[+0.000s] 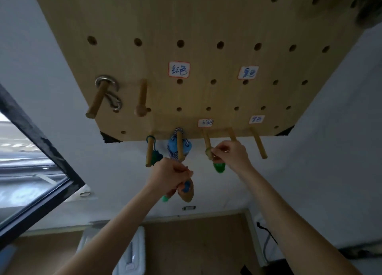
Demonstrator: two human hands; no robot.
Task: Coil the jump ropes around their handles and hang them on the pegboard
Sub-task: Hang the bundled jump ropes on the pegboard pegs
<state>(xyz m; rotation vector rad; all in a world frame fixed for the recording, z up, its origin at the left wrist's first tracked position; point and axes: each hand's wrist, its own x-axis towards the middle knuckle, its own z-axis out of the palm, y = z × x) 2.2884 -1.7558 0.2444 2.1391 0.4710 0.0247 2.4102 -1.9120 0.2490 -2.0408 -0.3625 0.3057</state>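
Observation:
A wooden pegboard (186, 57) hangs on the wall above me, with several wooden pegs along its bottom edge. My left hand (169, 175) grips a wooden jump-rope handle (187, 193) with blue and green parts, held below the pegs. My right hand (229, 154) pinches something at the tip of a peg (207, 143), and a green piece (219, 167) hangs just under that hand. A blue item on a blue-and-white rope (175, 148) hangs on the peg to the left. A dark green item (154, 154) hangs on the peg further left.
Two longer pegs (97, 100) stick out at the board's left, one carrying a metal hook (107, 82). Handwritten labels (179, 69) are stuck on the board. A dark-framed window (35, 150) is at the left. A white lidded box (128, 252) sits on the floor below.

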